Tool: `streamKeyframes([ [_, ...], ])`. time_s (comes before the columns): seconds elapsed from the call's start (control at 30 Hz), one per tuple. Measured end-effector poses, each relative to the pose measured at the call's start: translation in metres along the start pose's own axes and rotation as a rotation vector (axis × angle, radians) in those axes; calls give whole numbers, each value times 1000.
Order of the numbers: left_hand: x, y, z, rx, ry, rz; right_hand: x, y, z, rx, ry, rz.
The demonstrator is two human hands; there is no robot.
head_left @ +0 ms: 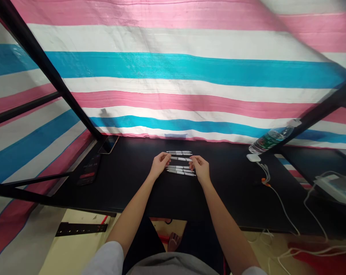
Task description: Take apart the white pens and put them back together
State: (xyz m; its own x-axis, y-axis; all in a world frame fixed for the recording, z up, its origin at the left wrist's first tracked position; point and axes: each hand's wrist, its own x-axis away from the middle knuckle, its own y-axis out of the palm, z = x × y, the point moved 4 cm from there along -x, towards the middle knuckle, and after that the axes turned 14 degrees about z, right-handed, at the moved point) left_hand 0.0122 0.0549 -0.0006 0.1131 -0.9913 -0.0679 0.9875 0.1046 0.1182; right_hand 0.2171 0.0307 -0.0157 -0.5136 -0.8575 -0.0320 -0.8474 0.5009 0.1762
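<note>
When viewed from above, found one white pen (180, 158) held crosswise between both hands over the middle of the black table (132, 187). Noted left hand (160, 164) pinching the pen's left end, right hand (200, 168) grasping the right end, fingers bent on both. Saw far pens (179, 152) lying just beyond, near pens (179, 171) just on the closer side, all roughly parallel, with right tips of the latter close to or under right-hand fingers.

Recorded at table left a phone (88, 170) with dim digits and a red bar; behind it, at the rear edge, a second device (109, 144) with dark screen. Logged a striped sheet (173, 70) closing off the rear.

Checked for containers: found a clear bottle (272, 139) with green label at rear right, alongside a slanting black post (322, 110). Cannot tell fill level. Noted just in front of it a white charger (253, 157) with pale cables (278, 202) running toward the near edge; farther right, a pale box (337, 189).
</note>
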Motion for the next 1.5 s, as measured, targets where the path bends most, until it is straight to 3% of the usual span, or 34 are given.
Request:
streamKeyframes([
  [0.17, 1, 1, 1, 5, 49, -40, -1, -2, -2, -7, 11, 40],
  [0.33, -2, -2, -3, 2, 18, 24, -1, -2, -3, -32, 24, 55],
  [0.5, -1, 0, -1, 23, 24, -51, -1, -2, -3, -31, 23, 64],
  [0.67, 0, -1, -1, -21, 8, -1, -1, -2, -2, -29, 25, 52],
  [0.87, 0, -1, -1, -31, 35, -35, -3, -3, 2, -18, 18, 51],
  [1.03, -3, -4, -4, -61, 1, 46, -2, -2, 1, -11, 24, 52],
  [1.27, -2, -4, -2, -23, 47, 8, -2, -2, 1, -12, 11, 47],
  [1.5, -3, -7, -2, -227, 132, 52, -3, -3, 2, -6, -3, 33],
])
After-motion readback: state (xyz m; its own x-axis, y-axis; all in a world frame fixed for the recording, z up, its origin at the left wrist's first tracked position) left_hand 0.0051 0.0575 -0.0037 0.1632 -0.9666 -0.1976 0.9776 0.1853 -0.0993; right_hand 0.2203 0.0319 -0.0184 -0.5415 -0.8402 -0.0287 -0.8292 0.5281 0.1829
